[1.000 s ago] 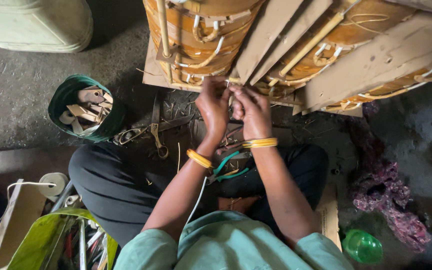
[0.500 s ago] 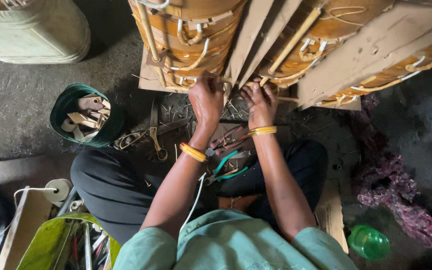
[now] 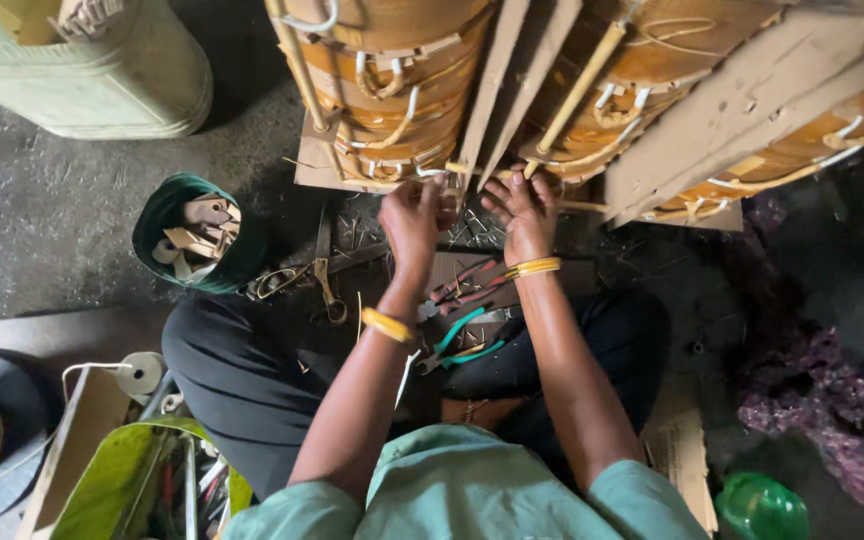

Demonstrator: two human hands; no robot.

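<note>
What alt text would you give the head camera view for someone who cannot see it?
Seen from above, a seated person's left hand and right hand work at the base of large tan wound coils braced with wooden slats. Pliers lie on the lap, scissors on the floor, and a green bucket of scraps stands at left.
</note>
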